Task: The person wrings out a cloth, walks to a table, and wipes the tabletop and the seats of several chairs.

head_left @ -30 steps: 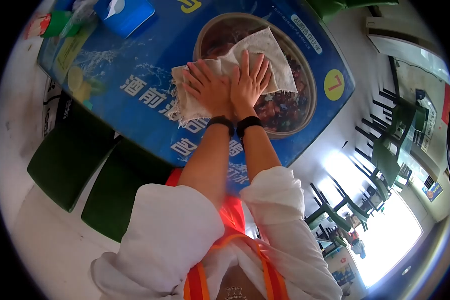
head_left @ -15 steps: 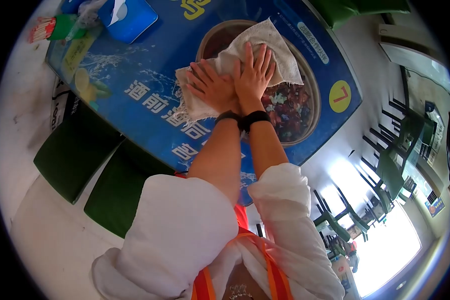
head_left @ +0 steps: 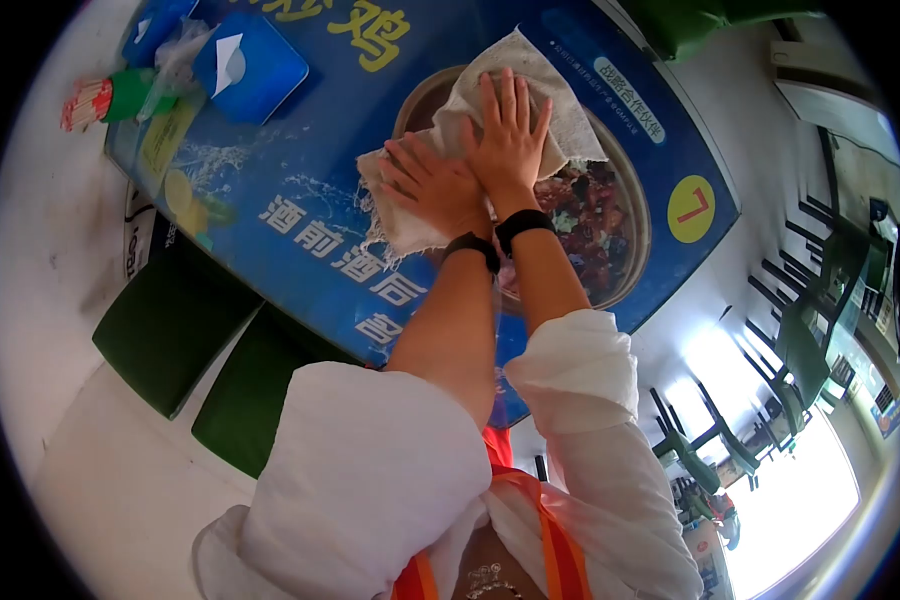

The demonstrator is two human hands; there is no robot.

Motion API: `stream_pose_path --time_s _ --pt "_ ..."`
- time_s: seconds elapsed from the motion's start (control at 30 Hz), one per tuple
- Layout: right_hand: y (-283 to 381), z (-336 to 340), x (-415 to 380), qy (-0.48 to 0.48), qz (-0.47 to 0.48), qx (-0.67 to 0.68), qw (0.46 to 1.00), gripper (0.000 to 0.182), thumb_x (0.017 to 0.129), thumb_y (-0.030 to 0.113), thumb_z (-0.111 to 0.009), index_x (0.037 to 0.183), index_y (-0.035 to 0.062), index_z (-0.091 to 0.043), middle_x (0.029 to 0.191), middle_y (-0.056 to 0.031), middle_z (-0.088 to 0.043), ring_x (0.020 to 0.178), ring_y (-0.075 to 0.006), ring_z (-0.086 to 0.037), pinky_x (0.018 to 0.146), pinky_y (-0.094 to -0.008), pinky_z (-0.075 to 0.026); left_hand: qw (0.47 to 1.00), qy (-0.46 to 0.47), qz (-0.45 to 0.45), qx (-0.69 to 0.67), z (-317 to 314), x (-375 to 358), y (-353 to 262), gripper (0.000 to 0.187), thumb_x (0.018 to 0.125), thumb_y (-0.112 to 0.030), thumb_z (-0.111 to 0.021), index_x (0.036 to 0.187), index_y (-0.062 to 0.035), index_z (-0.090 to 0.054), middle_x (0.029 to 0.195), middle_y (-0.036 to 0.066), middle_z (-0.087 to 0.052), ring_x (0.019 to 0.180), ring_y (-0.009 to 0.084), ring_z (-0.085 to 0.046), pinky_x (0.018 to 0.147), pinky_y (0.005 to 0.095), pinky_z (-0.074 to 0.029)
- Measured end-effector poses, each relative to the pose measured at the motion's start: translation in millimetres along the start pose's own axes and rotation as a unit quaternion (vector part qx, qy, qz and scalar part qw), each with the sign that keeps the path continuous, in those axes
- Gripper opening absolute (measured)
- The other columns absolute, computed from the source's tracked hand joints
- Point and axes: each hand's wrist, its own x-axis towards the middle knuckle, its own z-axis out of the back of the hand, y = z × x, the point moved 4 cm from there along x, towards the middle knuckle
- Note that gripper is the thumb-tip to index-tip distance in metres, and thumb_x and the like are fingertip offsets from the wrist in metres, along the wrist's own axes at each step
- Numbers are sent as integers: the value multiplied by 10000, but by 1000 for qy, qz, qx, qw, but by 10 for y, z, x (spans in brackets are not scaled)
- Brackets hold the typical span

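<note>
My left hand (head_left: pixel 432 185) and my right hand (head_left: pixel 510 140) lie flat side by side on an off-white frayed cloth (head_left: pixel 570 110), pressing it onto a blue printed tabletop (head_left: pixel 300 150). The cloth covers part of a printed picture of a bowl of food. Fingers of both hands are spread and point away from me. Each wrist wears a black band, and my white sleeves are pushed up.
A blue tissue box (head_left: pixel 252 62) and a green holder of red-tipped sticks (head_left: pixel 110 98) stand at the table's far left corner. Two green stools (head_left: pixel 170 320) sit under the near edge. More green tables and chairs (head_left: pixel 810 330) fill the room to the right.
Both hands have slid the cloth farther away from me across the tabletop, over the upper part of the printed bowl.
</note>
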Motion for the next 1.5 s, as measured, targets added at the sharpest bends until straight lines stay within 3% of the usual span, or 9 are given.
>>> stream_pose_path --time_s 0.33,0.53,0.6,0.7,1.13,1.2,1.5 --pt "12 5 110 40 10 7 999 621 816 439 -487 1362 167 -370 1447 -75 -293 1336 -244 -268 1092 -537 -106 1000 1 -1 12 7 -3 -17 517 899 -310 -261 1371 -111 -332 1450 128 -281 1337 340 -244 1071 530 -154" --pt "22 -1 189 27 14 40 999 622 807 435 -496 1353 163 -379 1438 -77 -309 1329 -244 -282 1091 -537 -118 999 1 15 42 -58 25 -60 540 943 -406 -176 1377 -121 -322 1459 117 -264 1343 339 -232 1075 520 -134" --pt "19 -1 215 25 15 42 999 623 804 434 -498 1352 163 -380 1436 -76 -312 1328 -242 -286 1091 -537 -121 998 19 28 51 -76 32 -64 521 929 -351 -239 1390 -111 -288 1479 131 -205 1366 338 -175 1085 519 -120" --pt "26 -19 229 23 16 46 999 625 800 436 -501 1350 164 -382 1435 -73 -315 1326 -236 -290 1091 -535 -124 999 11 37 30 -72 34 -76 530 939 -392 -232 1385 -113 -293 1479 126 -207 1368 336 -168 1089 511 -118" --pt "27 7 281 23 18 60 998 645 786 429 -516 1357 167 -371 1417 -82 -343 1307 -240 -316 1082 -529 -151 997 -6 51 53 -89 72 -102 541 936 -473 -315 1342 -116 -342 1453 106 -274 1351 319 -224 1080 495 -152" --pt "28 30 282 15 19 70 997 646 786 423 -519 1359 169 -366 1413 -82 -347 1305 -243 -320 1081 -529 -153 996 -40 50 54 -80 72 -105 537 953 -452 -152 1324 -143 -387 1429 93 -327 1319 324 -289 1059 495 -193" --pt "29 43 261 13 24 64 998 607 786 407 -529 1332 172 -407 1407 -88 -351 1298 -242 -330 1086 -523 -157 997 -57 39 38 -82 55 -101 537 952 -449 -152 1320 -136 -388 1428 102 -324 1323 336 -276 1052 509 -198"
